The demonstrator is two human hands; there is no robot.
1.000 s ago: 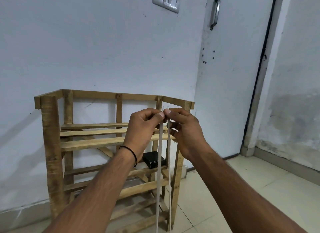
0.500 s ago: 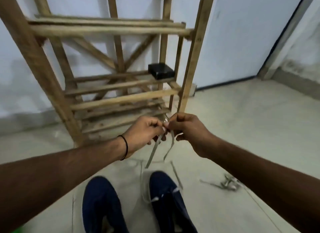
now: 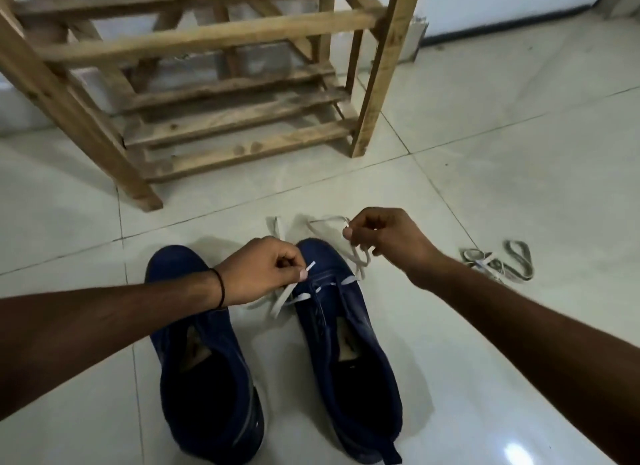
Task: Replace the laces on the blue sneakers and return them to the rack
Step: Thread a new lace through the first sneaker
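Both ends of the lace (image 3: 281, 302) are pinched tight, one in the left hand (image 3: 263, 274), one in the right hand (image 3: 384, 239), near the laced shoe (image 3: 346, 360) toe, so it seems best to pull them even first.

I look down at matt blue cloth sneakers (image 3: 346, 343) on glossy tiles (image 3: 519, 170) — flat woven lace (image 3: 282, 300); rough, unfinished wood rack (image 3: 207, 42).
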